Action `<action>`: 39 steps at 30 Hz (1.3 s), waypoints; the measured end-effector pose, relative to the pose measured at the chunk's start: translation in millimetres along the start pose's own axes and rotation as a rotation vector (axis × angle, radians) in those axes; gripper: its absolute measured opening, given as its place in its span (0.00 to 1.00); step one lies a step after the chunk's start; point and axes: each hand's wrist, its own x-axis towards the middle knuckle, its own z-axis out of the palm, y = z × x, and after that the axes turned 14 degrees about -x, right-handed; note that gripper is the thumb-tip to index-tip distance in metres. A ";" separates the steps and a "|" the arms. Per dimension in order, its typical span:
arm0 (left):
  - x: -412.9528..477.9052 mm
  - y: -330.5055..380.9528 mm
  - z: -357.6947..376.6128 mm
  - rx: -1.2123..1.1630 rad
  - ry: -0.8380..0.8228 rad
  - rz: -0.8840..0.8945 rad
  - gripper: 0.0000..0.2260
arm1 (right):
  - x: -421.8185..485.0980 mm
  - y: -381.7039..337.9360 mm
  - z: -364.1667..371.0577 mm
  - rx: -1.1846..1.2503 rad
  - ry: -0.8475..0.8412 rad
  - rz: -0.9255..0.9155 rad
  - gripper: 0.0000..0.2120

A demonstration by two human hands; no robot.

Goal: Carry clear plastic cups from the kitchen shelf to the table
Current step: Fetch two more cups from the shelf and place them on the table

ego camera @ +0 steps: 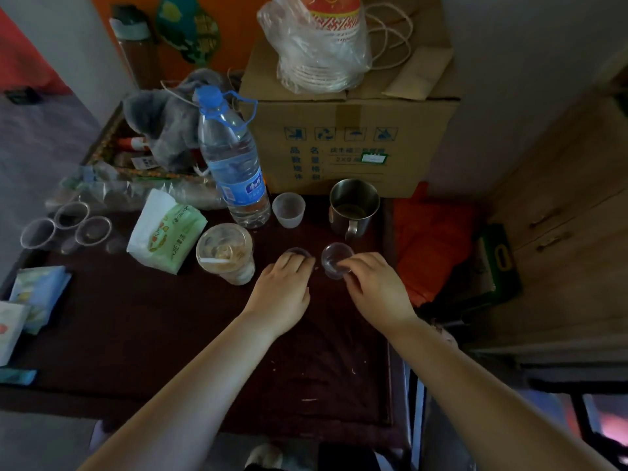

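Note:
Two small clear plastic cups stand on the dark wooden table (170, 334). My left hand (283, 290) covers the left cup (297, 252) from above, fingers wrapped on its rim. My right hand (377, 287) pinches the near side of the right cup (334, 258), whose round mouth faces up. Three more clear cups (68, 226) stand together at the table's far left edge. A frosted small cup (289, 209) stands further back, near the bottle.
Behind the hands stand a steel mug (353, 207), a water bottle (232, 164), a cardboard box (350, 141) and a large clear cup with drink residue (226, 253). A tissue pack (166, 232) lies left; orange cloth (431, 243) lies right, off the table's edge.

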 end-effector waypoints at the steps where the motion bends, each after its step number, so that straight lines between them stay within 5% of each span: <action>1: -1.5 3.5 -7.0 0.000 0.004 0.032 0.23 | -2.8 -6.5 -8.0 -0.009 0.016 0.016 0.11; 11: -72.2 57.4 -123.0 -0.057 0.075 0.433 0.24 | -66.1 -111.1 -126.0 -0.207 0.090 0.404 0.27; 21: -164.6 166.5 -204.0 -0.097 0.004 0.832 0.28 | -211.4 -217.7 -271.8 -0.398 0.360 0.672 0.31; 30: -330.5 338.5 -186.3 -0.224 -0.206 1.289 0.35 | -447.5 -308.1 -359.3 -0.629 0.485 1.034 0.30; 39: -598.2 491.5 -126.6 -0.433 -0.487 1.690 0.34 | -735.8 -468.5 -411.6 -0.771 0.498 1.537 0.32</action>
